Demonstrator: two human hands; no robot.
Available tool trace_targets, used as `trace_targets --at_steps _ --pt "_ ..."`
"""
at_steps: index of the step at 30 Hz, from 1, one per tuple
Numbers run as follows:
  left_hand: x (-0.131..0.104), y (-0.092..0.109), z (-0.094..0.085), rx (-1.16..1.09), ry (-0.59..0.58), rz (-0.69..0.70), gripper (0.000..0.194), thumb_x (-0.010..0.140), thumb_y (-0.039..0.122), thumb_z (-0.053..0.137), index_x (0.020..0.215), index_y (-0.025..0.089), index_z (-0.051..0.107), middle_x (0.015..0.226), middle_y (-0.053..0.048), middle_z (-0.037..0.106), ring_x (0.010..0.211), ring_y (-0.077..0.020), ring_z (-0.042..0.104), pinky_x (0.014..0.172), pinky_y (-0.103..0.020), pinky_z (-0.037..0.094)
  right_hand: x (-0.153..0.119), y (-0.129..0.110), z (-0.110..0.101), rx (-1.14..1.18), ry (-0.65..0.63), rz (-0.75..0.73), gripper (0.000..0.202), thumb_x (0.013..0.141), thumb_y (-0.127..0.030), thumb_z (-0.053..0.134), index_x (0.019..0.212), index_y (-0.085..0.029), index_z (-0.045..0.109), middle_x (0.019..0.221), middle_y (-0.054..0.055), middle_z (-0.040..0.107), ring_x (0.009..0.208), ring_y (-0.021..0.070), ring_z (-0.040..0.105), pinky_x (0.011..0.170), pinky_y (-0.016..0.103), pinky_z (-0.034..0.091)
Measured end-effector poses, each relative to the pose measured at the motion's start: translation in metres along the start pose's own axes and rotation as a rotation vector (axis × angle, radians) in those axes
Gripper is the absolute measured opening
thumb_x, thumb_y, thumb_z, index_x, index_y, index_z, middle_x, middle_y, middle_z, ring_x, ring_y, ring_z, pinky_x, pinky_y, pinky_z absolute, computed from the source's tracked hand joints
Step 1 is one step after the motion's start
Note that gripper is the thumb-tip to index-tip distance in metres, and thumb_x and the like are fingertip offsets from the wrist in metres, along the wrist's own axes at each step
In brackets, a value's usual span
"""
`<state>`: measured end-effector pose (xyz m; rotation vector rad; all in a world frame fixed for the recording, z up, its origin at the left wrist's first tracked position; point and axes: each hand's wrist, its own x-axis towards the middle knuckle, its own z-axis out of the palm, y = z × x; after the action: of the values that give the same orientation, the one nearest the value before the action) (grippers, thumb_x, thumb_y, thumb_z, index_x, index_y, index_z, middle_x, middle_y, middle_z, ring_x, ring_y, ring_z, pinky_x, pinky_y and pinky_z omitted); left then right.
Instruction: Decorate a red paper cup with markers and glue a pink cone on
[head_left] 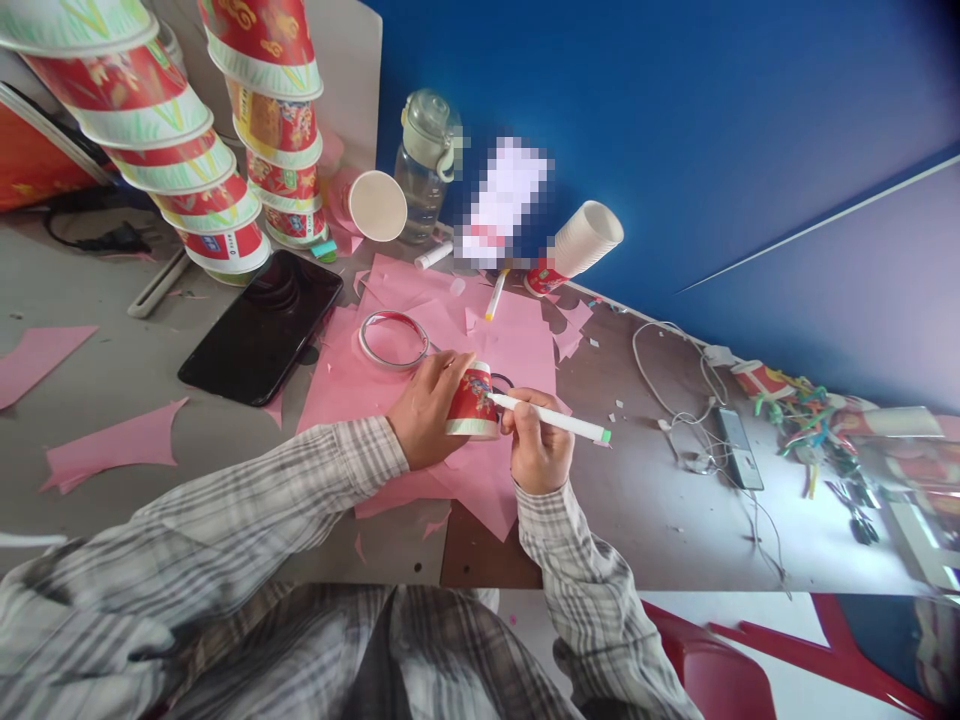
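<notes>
My left hand (427, 410) is wrapped round the side of a red patterned paper cup (474, 392), which stands over pink paper (334, 385) with its wide white rim facing down. From the right, my right hand (538, 440) grips a white marker pen (559, 416) with a green end; its tip is at the cup's right side. Whether the tip touches the cup I cannot tell. Just beyond my left hand lies a roll of clear tape (394, 340). A dark ring-shaped thing behind the cup is partly hidden.
Tall stacks of decorated cups (289, 180) rise at the left, beside a black phone or tablet (262, 325). A water bottle (424, 165) and a leaning stack of cups (585, 240) stand by the blue partition (675, 120). Cables (679, 400) and a power strip (739, 450) lie right.
</notes>
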<state>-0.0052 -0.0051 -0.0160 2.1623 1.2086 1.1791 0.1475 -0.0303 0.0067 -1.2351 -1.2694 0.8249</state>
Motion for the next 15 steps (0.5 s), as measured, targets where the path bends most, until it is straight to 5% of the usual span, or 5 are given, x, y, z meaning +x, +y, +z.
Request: trace_targets --at_steps 15 --pt "-0.0007 0.0006 -0.0002 -0.004 0.012 0.011 0.069 0.072 0.038 0.055 0.127 0.010 0.023 0.119 -0.019 0.042 0.110 -0.0289 0.041 0.093 -0.050 0.040 -0.0012 -0.0024 -0.0032 0.077 -0.058 0.039 0.015 0.079 -0.030 0.054 0.084 -0.019 0.063 0.052 -0.004 0.053 0.047 0.0119 0.049 0.048 0.026 0.040"
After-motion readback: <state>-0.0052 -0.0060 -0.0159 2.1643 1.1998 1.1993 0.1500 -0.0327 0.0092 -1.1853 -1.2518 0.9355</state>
